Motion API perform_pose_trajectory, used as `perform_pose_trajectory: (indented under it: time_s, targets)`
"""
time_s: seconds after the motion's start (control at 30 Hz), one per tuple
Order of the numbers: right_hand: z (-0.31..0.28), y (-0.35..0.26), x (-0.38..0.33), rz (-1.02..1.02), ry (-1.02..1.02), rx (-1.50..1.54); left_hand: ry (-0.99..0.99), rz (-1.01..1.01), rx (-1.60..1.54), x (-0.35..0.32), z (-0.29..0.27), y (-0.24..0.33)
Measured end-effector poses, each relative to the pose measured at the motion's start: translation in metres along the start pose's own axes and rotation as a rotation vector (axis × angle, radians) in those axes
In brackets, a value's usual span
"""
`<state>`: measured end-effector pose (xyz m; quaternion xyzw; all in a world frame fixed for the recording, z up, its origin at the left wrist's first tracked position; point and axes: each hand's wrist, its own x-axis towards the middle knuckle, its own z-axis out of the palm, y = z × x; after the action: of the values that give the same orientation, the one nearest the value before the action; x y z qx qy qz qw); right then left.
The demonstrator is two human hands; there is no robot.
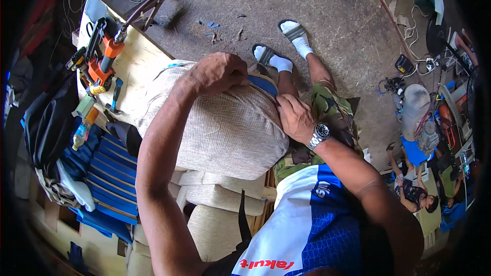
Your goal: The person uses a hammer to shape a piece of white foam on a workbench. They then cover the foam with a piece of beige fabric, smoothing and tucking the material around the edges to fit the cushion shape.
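Observation:
A cushion-like piece covered in light beige woven fabric (230,138) lies in front of me, partly on a pale wooden board (146,53). Along its far right edge, a strip of blue material (265,85) shows beside the fabric. My left hand (222,74) is closed on the fabric's edge at the top, its fingertips mostly hidden behind the knuckles. Lower down the same edge, my right hand (295,118), with a metal watch (321,133) at the wrist, grips the fabric between thumb and fingers. The edge between my hands looks folded and drawn taut.
An orange air tool (105,64) on a hose, a blue-handled hammer (117,93) and a plastic bottle (82,133) are at left. Blue webbing strips (110,174) and beige upholstered cushions (217,227) are nearer. Other people (417,197) and a fan (428,134) are at right.

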<state>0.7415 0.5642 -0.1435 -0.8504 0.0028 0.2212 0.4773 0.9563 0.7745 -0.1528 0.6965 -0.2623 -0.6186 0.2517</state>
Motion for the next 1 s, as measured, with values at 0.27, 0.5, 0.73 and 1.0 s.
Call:
perform_pose_trajectory:
  time_s: [0.27, 0.5, 0.73, 1.0]
  targets:
    - [0.01, 0.015, 0.017, 0.102, -0.037, 0.037, 0.045, 0.004, 0.218, 0.032, 0.01, -0.02]
    - [0.028, 0.043, 0.025, 0.288, -0.04, 0.107, 0.411, -0.084, 0.245, 0.014, -0.002, 0.01]
    - [0.033, 0.05, 0.012, 0.415, 0.027, 0.498, 0.651, -0.19, 0.31, -0.054, 0.005, 0.007]
    - [0.031, 0.036, 0.009, 0.458, 0.027, 0.424, -0.104, -0.174, 0.098, 0.031, 0.01, 0.023]
